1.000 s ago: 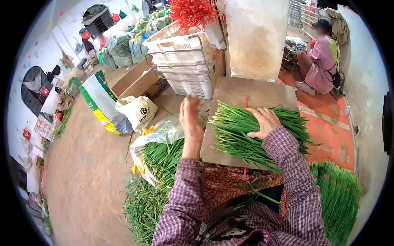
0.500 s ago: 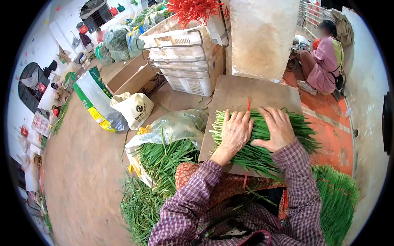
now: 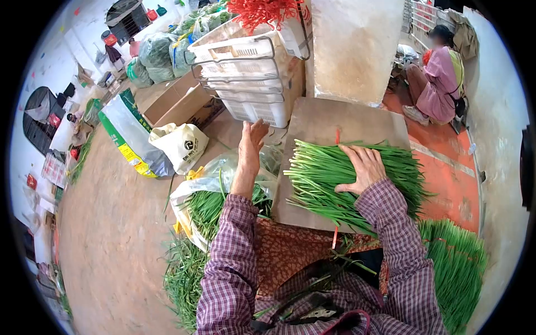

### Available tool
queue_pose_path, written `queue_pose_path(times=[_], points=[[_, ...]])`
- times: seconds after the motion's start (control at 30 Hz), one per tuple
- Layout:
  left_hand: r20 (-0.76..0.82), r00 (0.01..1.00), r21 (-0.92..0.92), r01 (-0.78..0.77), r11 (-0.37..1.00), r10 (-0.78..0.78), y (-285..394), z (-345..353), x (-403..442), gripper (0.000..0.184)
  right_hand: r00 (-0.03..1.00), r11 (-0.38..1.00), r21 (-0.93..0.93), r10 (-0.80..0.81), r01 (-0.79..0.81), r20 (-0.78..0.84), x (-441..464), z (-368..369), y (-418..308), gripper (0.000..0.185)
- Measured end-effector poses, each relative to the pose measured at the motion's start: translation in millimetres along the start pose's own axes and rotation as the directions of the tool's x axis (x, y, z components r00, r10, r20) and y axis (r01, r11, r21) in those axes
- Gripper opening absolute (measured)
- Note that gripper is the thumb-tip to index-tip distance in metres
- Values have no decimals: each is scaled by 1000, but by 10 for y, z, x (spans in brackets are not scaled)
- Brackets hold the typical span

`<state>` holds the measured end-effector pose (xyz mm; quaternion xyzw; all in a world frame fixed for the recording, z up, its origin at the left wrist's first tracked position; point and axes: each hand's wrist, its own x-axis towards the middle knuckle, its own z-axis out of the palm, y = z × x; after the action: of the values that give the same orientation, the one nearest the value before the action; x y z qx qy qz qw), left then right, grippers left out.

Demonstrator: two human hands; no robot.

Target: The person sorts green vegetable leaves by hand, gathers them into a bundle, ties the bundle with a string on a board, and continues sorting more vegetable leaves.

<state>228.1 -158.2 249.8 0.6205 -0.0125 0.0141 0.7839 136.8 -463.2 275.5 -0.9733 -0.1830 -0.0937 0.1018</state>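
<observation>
A loose sheaf of green garlic chives [image 3: 329, 181] lies across a brown board [image 3: 352, 114], pale cut ends to the left. My right hand [image 3: 365, 169] rests flat on top of the sheaf, fingers apart. Off to the left, my left hand [image 3: 251, 149] is raised in the air beside the board, holding nothing, its fingers stretched out. A red tie [image 3: 338, 135] runs under the chives; its two ends stick out at the far and near sides. Below the left hand sits a clear plastic bag [image 3: 226, 167] with more chives spilling out.
Tied chives [image 3: 455, 268] stand at my right. Stacked white crates [image 3: 251, 78] rise beyond the board, with red ties [image 3: 265, 12] on top. A cardboard box [image 3: 176, 100] and a cream bag [image 3: 180, 146] are to the left. A person [image 3: 438, 78] crouches by the right wall.
My left hand has lifted off the chives and swung left, away from the board. The right hand stays on the sheaf, shifted slightly left, and the pale stalk ends are now uncovered.
</observation>
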Motion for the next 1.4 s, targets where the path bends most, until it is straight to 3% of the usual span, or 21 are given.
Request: queue_pose_path(times=[0.07,0.13,0.2,0.33,0.37,0.43,0.47,0.53,0.67,0.73,0.77,0.8,0.87,0.9,0.97,1.0,1.07,1.27,1.4], points=[[-16,999,3,-50,999,50,-74,261,-19,76,1000,999,32,-12,11,24,2,-27,4,110],[212,977,141,-33,989,3,-394,552,-63,78,1000,999,35,-12,11,12,-1,-16,31,110],[286,956,27,63,998,-68,-381,757,-217,79,1000,999,37,-6,6,7,-12,-2,56,110],[244,963,253,-179,951,117,70,530,-164,74,1000,998,70,-4,2,28,-1,2,52,111],[247,963,257,-173,951,109,203,563,-194,74,1000,998,67,-16,15,14,9,40,66,110],[435,860,536,-486,690,267,539,700,-336,83,1000,1000,19,-18,18,5,16,47,49,108],[437,861,535,-481,694,260,612,820,-427,83,1000,1000,21,-13,12,11,12,39,43,108],[751,630,621,-775,114,195,613,1128,-601,103,1000,1000,20,-21,21,-6,4,18,40,108],[819,574,570,-817,85,29,176,1201,-587,119,1000,1000,-19,13,-13,9,-65,-3,56,107],[803,596,578,-788,212,28,103,1088,-542,119,999,999,8,32,-33,21,-118,-7,92,106],[785,619,576,-750,326,37,162,1089,-523,113,1000,999,21,31,-31,5,-133,30,106,105],[767,636,522,-696,493,86,257,1072,-530,94,1000,999,34,27,-26,-14,-138,50,112,104],[736,665,493,-654,574,126,445,1021,-564,74,999,999,31,40,-40,-13,-132,69,109,102],[738,663,494,-656,571,123,474,995,-579,74,999,999,23,41,-41,-17,-130,88,111,101],[782,606,532,-772,348,149,502,954,-647,61,999,999,2,48,-48,3,-135,74,93,102],[784,603,530,-774,346,149,516,923,-697,61,999,999,1,50,-50,0,-139,82,103,102],[817,561,542,-826,155,131,526,851,-846,55,999,999,-12,34,-34,-24,-141,116,111,102],[816,537,528,-843,100,213,175,794,-1119,41,994,996,-3,93,-93,59,-113,59,62,100],[756,537,529,-838,134,373,35,803,-1088,25,998,998,6,67,-67,5,-117,128,113,101]])
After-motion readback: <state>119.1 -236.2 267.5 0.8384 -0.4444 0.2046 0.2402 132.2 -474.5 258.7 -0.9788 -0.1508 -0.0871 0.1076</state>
